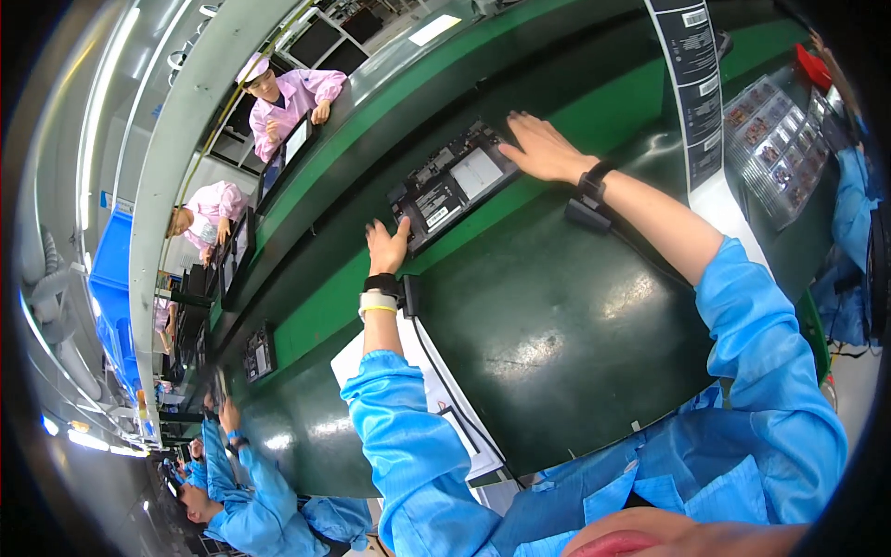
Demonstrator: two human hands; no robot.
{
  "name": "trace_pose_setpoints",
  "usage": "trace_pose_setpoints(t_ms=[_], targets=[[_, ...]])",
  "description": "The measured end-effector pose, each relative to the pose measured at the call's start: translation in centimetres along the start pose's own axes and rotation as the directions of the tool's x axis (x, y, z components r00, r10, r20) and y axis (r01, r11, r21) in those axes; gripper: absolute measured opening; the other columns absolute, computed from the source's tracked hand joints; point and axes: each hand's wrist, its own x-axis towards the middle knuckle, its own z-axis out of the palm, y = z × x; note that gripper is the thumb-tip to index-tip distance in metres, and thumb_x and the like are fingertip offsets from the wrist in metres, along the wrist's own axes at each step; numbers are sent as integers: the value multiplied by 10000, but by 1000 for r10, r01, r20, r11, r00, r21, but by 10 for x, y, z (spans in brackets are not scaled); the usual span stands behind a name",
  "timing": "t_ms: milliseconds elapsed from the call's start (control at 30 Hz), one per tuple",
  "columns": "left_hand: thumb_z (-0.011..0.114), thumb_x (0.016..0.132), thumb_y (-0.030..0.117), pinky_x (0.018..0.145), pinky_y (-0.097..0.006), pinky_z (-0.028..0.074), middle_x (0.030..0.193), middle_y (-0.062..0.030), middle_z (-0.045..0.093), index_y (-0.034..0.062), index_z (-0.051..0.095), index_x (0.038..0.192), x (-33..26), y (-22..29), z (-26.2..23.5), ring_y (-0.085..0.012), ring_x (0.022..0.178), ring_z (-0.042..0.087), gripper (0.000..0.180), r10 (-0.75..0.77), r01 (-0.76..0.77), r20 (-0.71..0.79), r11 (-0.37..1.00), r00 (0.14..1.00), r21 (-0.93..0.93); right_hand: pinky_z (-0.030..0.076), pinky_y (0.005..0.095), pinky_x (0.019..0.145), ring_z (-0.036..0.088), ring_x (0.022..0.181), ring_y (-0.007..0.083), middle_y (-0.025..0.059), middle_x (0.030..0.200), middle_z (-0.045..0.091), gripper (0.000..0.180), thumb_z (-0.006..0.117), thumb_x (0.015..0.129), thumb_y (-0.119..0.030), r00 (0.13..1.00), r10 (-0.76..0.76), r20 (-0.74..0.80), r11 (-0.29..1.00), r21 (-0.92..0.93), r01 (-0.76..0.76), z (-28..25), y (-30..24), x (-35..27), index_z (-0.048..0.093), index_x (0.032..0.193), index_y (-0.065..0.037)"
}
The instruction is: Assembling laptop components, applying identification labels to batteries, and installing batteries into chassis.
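Note:
An uncovered laptop base (450, 190) lies on the green conveyor strip in front of me, its circuit board and flat battery packs showing. At its left end is my left hand (386, 249), thumb and fingers apart, with the thumb close against the near left corner. My right hand (548, 151) reaches to the other end. Its fingers are stretched out past the far corner, and the thumb lies at the right edge of the base. Neither hand is wrapped round the base. Dark bands with small black boxes sit at both my wrists.
At right, a printed label sheet (691, 93) hangs over the bench near a clear compartment tray (775, 139) of small parts. Another uncovered laptop base (259, 353) lies down the line at left. White papers (436, 371) rest beneath my left forearm. Co-workers (283, 102) sit across and alongside.

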Motion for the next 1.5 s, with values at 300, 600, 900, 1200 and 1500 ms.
trace_pose_setpoints(t_ms=[300, 600, 900, 1200, 1500], targets=[[758, 929, 328, 1155, -414, 367, 1365, -291, 607, -32, 603, 1359, -12, 13, 21, -350, 1366, 496, 582, 64, 38, 175, 851, 983, -525, 296, 503, 1214, 365, 1454, 477, 335, 1483, 459, 620, 624, 1000, -331, 1000, -20, 22, 989, 148, 16, 24, 19, -12, 491, 1357, 158], [745, 879, -75, 1041, -319, 470, 1302, -129, 640, -42, 525, 1353, -47, 41, 11, -195, 1176, 616, 523, 77, -63, -31, 456, 997, -888, 516, 398, 976, 672, 1105, 331, 231, 1295, 649, 617, 758, 896, -124, 997, -12, -74, 806, 589, 54, 17, 9, -20, 493, 1429, 38], [761, 886, -45, 1095, -343, 424, 1367, -148, 569, -28, 431, 1401, -55, 60, 0, -219, 1236, 570, 611, 158, -243, -186, 530, 970, -812, 522, 340, 830, 650, 889, 181, 128, 1036, 717, 488, 788, 884, -123, 996, 36, -76, 744, 668, 25, 20, 19, -10, 574, 1303, 3], [713, 931, -48, 1042, -328, 458, 1301, -119, 618, -32, 494, 1319, -56, 59, 12, -193, 1153, 600, 446, 115, -270, -246, 508, 962, -818, 522, 367, 810, 664, 857, 255, 187, 1029, 717, 467, 780, 880, -109, 981, 63, -183, 798, 599, 61, 13, 6, -16, 575, 1280, 20], [703, 951, 7, 929, -328, 529, 1139, -109, 708, -38, 589, 1222, -40, 47, 12, -190, 996, 677, 297, -43, 98, 88, 378, 995, -921, 543, 386, 931, 698, 1071, 275, 228, 1249, 697, 640, 758, 938, -241, 994, 103, -23, 816, 573, -72, 3, 8, -20, 481, 1452, 22]])
